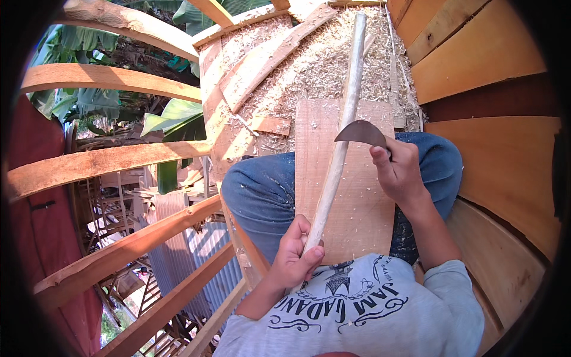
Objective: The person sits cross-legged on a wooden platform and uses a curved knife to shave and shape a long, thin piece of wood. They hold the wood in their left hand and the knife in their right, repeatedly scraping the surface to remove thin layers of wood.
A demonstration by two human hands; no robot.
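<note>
A long pale peeled stick [336,160] slants away from me across a flat wooden board [369,202] that lies over my lap. Near its lower end, my left hand [295,253] is closed around the stick. My right hand [398,166] grips a knife with a broad curved dark blade [362,132]; its handle is mostly hidden in the fist. The blade lies across the stick at about its middle, its tip pointing left. Whether the edge bites into the wood I cannot tell. Small shavings dot the board.
Wood shavings [327,65] cover the floor ahead, with a loose plank [279,56] and a small wood block [271,125] among them. An open slatted railing [113,154] runs along my left. A plank wall [488,160] stands close on my right.
</note>
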